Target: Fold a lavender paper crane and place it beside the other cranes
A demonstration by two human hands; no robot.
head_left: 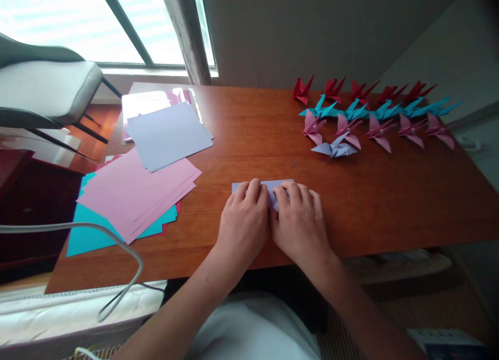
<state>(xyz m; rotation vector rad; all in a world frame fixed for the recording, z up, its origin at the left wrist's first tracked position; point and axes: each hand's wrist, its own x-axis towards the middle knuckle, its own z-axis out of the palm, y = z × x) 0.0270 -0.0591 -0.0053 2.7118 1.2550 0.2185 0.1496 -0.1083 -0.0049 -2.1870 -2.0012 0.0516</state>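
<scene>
A folded sheet of lavender paper (273, 185) lies on the wooden table in front of me, mostly covered by my hands. My left hand (246, 212) is curled over its left part, fingertips pressing down on it. On the right part rests my right hand (299, 214), its fingers bent and bunched against the paper. Thumbs and the near edge of the sheet are hidden. Beyond my right hand stands a finished lavender paper crane (336, 148).
Rows of red (301, 91), turquoise (319, 109) and pink cranes (313, 127) stand at the back right. Pink sheets (136, 194), turquoise sheets (89, 230) and lavender sheets (171, 136) lie on the table's left side. A white cable (132, 251) loops past the left front edge.
</scene>
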